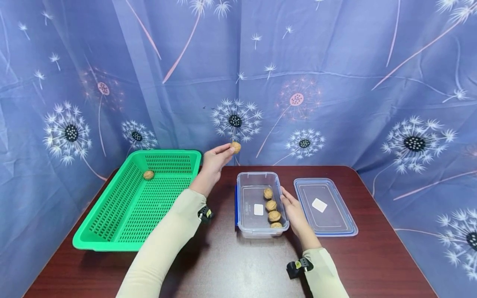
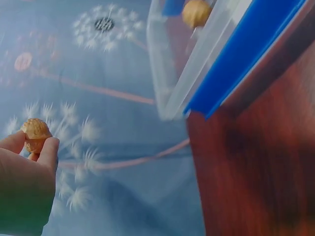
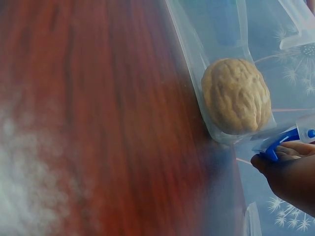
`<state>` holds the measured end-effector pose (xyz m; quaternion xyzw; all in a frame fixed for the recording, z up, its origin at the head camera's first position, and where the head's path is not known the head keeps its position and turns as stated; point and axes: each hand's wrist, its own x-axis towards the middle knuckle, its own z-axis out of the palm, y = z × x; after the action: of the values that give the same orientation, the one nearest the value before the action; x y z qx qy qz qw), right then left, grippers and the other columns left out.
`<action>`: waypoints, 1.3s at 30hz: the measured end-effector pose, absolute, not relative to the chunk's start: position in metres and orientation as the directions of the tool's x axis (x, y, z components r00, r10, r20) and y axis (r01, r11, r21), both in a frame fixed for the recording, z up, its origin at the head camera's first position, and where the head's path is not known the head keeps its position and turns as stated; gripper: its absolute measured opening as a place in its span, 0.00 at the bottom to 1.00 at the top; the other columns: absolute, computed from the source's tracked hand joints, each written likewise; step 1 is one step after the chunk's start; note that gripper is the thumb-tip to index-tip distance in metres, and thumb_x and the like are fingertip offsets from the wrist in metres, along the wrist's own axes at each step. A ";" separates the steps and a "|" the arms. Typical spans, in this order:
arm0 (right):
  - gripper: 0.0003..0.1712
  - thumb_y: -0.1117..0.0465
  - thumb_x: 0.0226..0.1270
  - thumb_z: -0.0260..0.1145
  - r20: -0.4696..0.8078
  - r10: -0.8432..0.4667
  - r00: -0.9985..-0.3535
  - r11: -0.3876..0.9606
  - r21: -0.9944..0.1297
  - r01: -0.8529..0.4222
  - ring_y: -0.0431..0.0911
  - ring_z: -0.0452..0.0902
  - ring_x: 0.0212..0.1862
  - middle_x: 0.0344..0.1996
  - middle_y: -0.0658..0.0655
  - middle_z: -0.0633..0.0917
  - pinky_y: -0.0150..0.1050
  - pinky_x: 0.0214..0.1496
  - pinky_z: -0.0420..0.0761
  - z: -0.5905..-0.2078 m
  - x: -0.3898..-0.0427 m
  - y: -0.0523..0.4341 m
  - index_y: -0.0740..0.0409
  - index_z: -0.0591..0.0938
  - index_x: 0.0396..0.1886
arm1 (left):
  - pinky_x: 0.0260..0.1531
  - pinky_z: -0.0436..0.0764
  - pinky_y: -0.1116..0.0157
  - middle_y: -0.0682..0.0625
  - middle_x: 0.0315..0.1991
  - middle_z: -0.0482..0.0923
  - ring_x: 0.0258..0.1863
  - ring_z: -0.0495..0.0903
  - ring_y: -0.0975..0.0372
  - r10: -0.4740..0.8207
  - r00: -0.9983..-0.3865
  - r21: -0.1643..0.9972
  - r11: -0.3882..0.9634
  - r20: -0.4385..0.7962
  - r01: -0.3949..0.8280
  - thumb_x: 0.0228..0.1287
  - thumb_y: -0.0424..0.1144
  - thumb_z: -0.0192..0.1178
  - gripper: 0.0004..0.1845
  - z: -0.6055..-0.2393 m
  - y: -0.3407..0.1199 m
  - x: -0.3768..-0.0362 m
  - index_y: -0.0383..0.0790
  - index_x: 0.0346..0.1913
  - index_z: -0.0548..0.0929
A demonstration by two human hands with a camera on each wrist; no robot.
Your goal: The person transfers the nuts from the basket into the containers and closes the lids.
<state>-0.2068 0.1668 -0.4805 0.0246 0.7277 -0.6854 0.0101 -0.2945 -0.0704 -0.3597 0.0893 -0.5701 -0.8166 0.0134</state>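
A walnut is pinched between the thumb and fingertips of my left hand, raised beyond the back of the clear plastic box. The left wrist view shows the same walnut held at the fingertips. My right hand grips the box by its right side, its fingers at a blue latch in the right wrist view. Inside the box, several walnuts line up along the right wall, beside a white label. One walnut shows large through the box wall.
To the left stands a green plastic basket with one walnut near its back left. A clear lid with a blue seal lies on the brown table, right of the box. A dandelion-patterned curtain hangs behind.
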 end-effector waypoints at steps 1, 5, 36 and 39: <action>0.27 0.64 0.78 0.45 -0.046 0.021 -0.999 0.059 -0.997 0.047 0.59 0.52 0.73 0.72 0.65 0.60 0.51 0.74 0.52 -0.480 -0.207 0.167 0.65 0.59 0.73 | 0.43 0.82 0.69 0.36 0.54 0.79 0.31 0.82 0.67 -0.114 -0.985 0.936 -0.342 -0.131 -0.085 0.60 0.26 0.65 0.19 -0.362 -0.066 -0.292 0.29 0.55 0.80; 0.27 0.64 0.78 0.44 -0.046 0.016 -0.999 0.062 -0.997 0.047 0.59 0.52 0.73 0.72 0.65 0.60 0.50 0.74 0.52 -0.481 -0.207 0.167 0.66 0.58 0.73 | 0.42 0.83 0.69 0.37 0.49 0.82 0.31 0.82 0.66 -0.071 -0.990 0.941 -0.326 -0.124 -0.095 0.59 0.25 0.65 0.18 -0.373 -0.049 -0.285 0.28 0.54 0.81; 0.27 0.64 0.77 0.45 -0.067 0.028 -0.997 0.058 -0.996 0.068 0.59 0.54 0.72 0.71 0.66 0.60 0.52 0.73 0.55 -0.480 -0.209 0.168 0.65 0.59 0.73 | 0.45 0.82 0.62 0.39 0.40 0.84 0.39 0.82 0.58 0.007 -0.984 0.984 -0.016 -0.178 -0.178 0.60 0.26 0.63 0.13 -0.459 0.023 -0.239 0.27 0.49 0.83; 0.27 0.64 0.77 0.45 -0.073 0.033 -0.997 0.064 -0.995 0.075 0.59 0.54 0.72 0.71 0.66 0.61 0.52 0.73 0.56 -0.481 -0.209 0.168 0.64 0.60 0.73 | 0.44 0.82 0.63 0.39 0.40 0.83 0.40 0.81 0.58 -0.016 -0.985 0.986 -0.002 -0.169 -0.169 0.60 0.25 0.62 0.13 -0.467 0.027 -0.237 0.25 0.48 0.82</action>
<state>-0.2093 0.1676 -0.4806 0.0370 0.7292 -0.6831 0.0155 -0.2374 0.0269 -0.4667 0.0657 -0.7045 -0.7046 -0.0545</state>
